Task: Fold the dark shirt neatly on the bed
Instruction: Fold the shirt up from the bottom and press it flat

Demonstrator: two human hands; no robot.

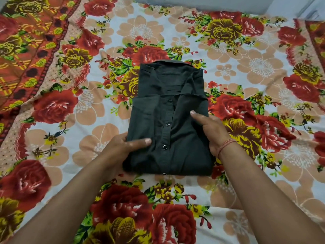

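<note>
Dark cloth is sitting at the centre of the view: a dark button-front fabric shirt (pixel 177 95), folded into a compact rectangle, is lying face up on a floral cotton bedsheet (pixel 70 120) printed with red roses, yellow blooms and peach flowers on white. Its collar (pixel 168 63) is pointing to twelve o'clock, and a row of small shiny buttons (pixel 165 147) is running down the middle to the near fold at six o'clock. The left hand (pixel 123 147) is gripping the shirt's edge at about eight o'clock, thumb lying flat on top and fingers tucked underneath, clamping the layers between them. The right hand (pixel 211 131) is holding the opposite edge at about four o'clock, thumb stretching across the top, its other fingers hidden under the cloth. A thin reddish thread bracelet (pixel 226 145) is circling the right wrist. A pale wall (pixel 202 4) is showing at twelve o'clock, past the bed.
</note>
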